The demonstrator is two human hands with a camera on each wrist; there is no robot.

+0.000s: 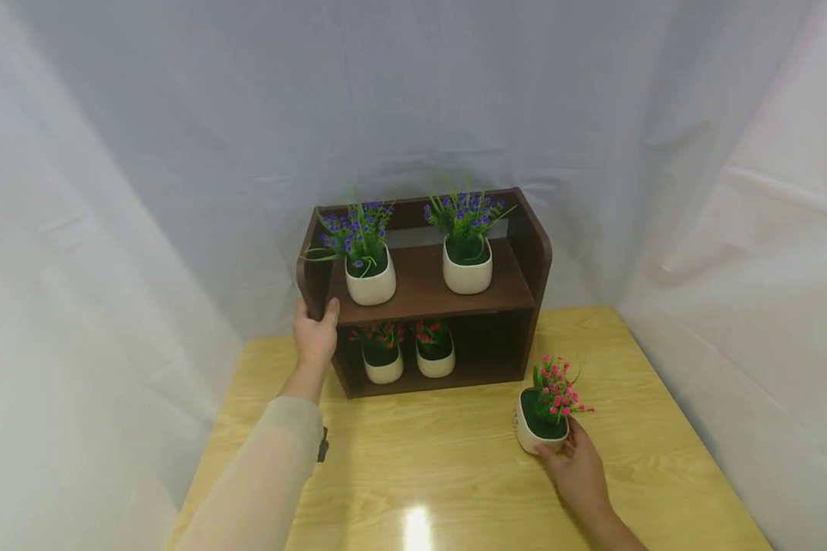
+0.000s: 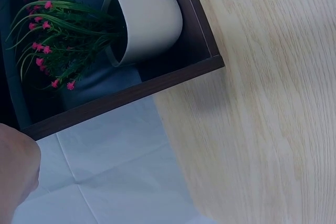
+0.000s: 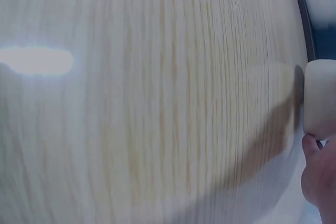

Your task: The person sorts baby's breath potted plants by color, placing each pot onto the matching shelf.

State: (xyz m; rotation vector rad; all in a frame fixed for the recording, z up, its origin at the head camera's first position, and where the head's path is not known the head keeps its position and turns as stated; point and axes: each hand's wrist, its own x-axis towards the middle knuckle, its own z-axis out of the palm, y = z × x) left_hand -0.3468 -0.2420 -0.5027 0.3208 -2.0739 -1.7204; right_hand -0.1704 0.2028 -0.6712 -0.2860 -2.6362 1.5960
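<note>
A dark brown two-tier shelf (image 1: 413, 306) stands on the table. My left hand (image 1: 315, 333) grips its left side panel near the upper board, thumb toward the front; the other fingers are mostly hidden. In the left wrist view only part of that hand (image 2: 18, 169) shows at the shelf's corner. To the right of the shelf, my right hand (image 1: 579, 467) holds a white pot of pink flowers (image 1: 554, 405), thumb and fingers around its near right side. The right wrist view catches the thumb against this white pot (image 3: 320, 98) at the right edge.
On the top tier are two white pots with purple flowers, one left (image 1: 371, 285) and one right (image 1: 467, 272). Two pots with red flowers (image 1: 384, 367) (image 1: 436, 358) occupy the lower tier's left and middle. The light wooden table (image 1: 413, 451) is enclosed by white sheeting (image 1: 413, 99).
</note>
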